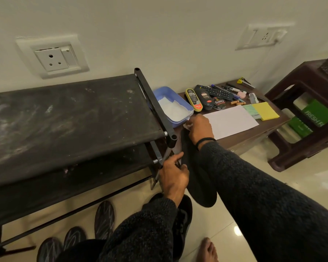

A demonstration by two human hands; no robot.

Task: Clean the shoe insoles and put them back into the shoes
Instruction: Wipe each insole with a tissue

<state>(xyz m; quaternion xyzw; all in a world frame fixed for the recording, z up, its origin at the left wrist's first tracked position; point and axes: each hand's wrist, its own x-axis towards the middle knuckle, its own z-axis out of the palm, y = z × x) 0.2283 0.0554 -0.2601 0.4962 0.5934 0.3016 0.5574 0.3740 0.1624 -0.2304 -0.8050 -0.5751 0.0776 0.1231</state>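
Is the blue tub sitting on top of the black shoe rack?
No, the blue tub sits on the brown table beside the shoe rack.

A rack (pixel 68 118) is standing along the wall at the left, with a low table (pixel 254 133) just to its right and a stool (pixel 301 118) further right. On the table, a tub (pixel 186 110) is sitting at the left end beside the rack, polish containers (pixel 203 99) to its right, a remote (pixel 214 91) and pens (pixel 233 91) behind them, a paper sheet (pixel 235 120) in front, and a pad (pixel 265 111) right of the sheet. An insole (pixel 197 178) is lying over the table's front edge between rack and sheet, the left hand (pixel 173 176) holding its near part and the right hand (pixel 199 127) pressing a wipe (pixel 187 126) on its far end. Three insoles (pixel 104 220) are lying on the floor under the rack, a shoe (pixel 184 220) to their right.
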